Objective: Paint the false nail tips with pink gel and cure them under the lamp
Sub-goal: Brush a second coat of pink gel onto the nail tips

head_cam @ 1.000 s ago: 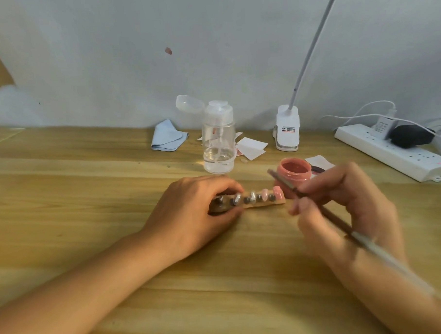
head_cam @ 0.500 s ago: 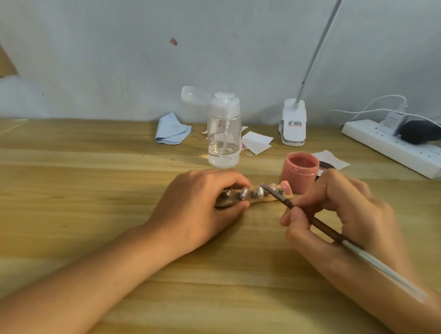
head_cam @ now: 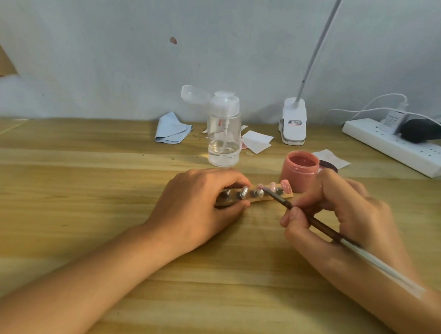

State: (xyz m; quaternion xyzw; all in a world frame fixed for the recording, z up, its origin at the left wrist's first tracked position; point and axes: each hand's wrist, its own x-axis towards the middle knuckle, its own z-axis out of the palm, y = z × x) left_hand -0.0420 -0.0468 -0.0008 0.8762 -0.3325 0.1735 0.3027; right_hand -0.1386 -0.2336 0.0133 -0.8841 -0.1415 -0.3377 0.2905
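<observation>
Head view is looking down on two bare forearms reaching in from the near edge across a pale wooden bench (head_cam: 89, 187). The left hand (head_cam: 196, 205) is lying palm-down, its fingers (head_cam: 227, 178) curling over the left end of a narrow wooden strip (head_cam: 287, 196) and clamping it against the thumb. The right hand (head_cam: 342, 212) is hovering low beside it, its fingers (head_cam: 314, 191) and thumb pinching a thin brush with a dark brown shaft and white tail (head_cam: 326, 231). The tail is slanting back over the right forearm, and the bristle end is touching a small false nail tip (head_cam: 260, 192) near the middle of the strip. More tips are standing in a row there, pink ones (head_cam: 286, 185) toward the right end.

Just behind that end, a small open jar of pink gel (head_cam: 300, 171) is standing. Farther back a clear plastic pump bottle (head_cam: 223, 136) is holding a little liquid, with white paper squares (head_cam: 257, 141) beside it and a folded pale blue cloth (head_cam: 172, 129) to its left. A white clip-base lamp (head_cam: 293, 122) is sending a slim stem up out of view, a white power strip (head_cam: 395, 150) is lying at far right, and a grey-white wall (head_cam: 133, 57) is closing the scene.
</observation>
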